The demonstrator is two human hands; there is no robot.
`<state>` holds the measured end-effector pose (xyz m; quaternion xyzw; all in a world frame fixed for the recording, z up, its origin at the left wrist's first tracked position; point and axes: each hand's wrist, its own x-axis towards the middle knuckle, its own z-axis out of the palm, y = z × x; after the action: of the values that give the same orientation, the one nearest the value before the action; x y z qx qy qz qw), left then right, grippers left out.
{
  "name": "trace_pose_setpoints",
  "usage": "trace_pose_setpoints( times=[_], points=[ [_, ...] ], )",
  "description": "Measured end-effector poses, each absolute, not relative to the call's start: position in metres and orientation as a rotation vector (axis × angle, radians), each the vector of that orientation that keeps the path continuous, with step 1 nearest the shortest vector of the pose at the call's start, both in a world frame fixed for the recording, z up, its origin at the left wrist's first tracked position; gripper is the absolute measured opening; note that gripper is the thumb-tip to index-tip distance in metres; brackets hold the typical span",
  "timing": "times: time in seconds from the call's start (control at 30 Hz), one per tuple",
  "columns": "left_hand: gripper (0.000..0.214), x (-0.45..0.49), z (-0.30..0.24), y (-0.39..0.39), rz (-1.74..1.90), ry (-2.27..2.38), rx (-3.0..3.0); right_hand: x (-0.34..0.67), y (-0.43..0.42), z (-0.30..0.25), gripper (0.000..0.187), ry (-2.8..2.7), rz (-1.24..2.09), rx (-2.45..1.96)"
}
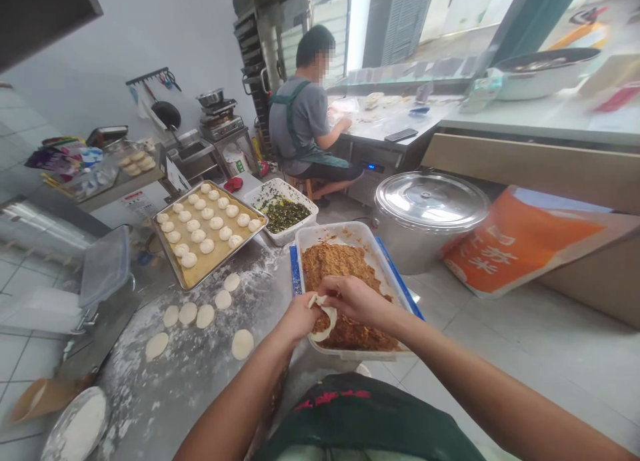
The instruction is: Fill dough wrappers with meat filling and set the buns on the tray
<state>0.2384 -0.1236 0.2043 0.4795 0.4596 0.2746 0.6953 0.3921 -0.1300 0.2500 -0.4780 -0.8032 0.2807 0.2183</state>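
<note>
My left hand (300, 318) cups a thin round dough wrapper (323, 320) over a white plastic tub (325, 232) of brown minced filling. My right hand (347, 300) pinches the wrapper's upper edge, with its fingers closed over whatever lies inside. The filling (333, 264) is heaped in the tub just below both hands. To the left, several flat dough discs (205, 316) lie on the floured steel table (165, 388). Beyond them, a metal baking tray (167, 254) holds rows of round filled buns.
A white tub of chopped dark greens (285, 211) stands beyond the baking tray. To the right are a large lidded steel pot (430, 221) and an orange sack (520, 244). A seated person (300, 114) works at a far steel counter. A flour plate (77, 424) sits at the lower left.
</note>
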Motion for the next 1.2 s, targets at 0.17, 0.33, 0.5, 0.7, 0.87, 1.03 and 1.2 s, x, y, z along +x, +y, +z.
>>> trace_pose_setpoints(
  times=[0.17, 0.33, 0.5, 0.7, 0.87, 1.03, 1.2],
  points=[
    [0.024, 0.232, 0.217, -0.117, 0.534, 0.977, 0.989, 0.393, -0.126, 0.249, 0.009, -2.131, 0.862, -1.329],
    [0.048, 0.223, 0.232, -0.125, 0.718, 0.673, 0.654, 0.400, -0.123, 0.240, 0.018, -1.669, 1.184, -1.242],
    [0.046, 0.231, 0.219, -0.133, 0.923, 0.767, 0.630, 0.399, -0.121, 0.235, 0.022, -1.806, 1.163, -1.210],
    [0.043, 0.236, 0.214, -0.133, 0.897, 0.898, 0.714, 0.390, -0.126, 0.243, 0.012, -2.205, 0.568, -1.425],
    [0.033, 0.239, 0.206, -0.130, 0.773, 1.033, 0.850, 0.385, -0.130, 0.242, 0.008, -2.377, 0.437, -1.496],
    [0.031, 0.241, 0.205, -0.129, 0.681, 1.106, 0.858, 0.385, -0.131, 0.240, 0.007, -2.400, 0.461, -1.595],
    [0.023, 0.240, 0.207, -0.126, 0.537, 1.107, 0.991, 0.379, -0.135, 0.248, 0.012, -2.506, 0.380, -1.587]
  ],
)
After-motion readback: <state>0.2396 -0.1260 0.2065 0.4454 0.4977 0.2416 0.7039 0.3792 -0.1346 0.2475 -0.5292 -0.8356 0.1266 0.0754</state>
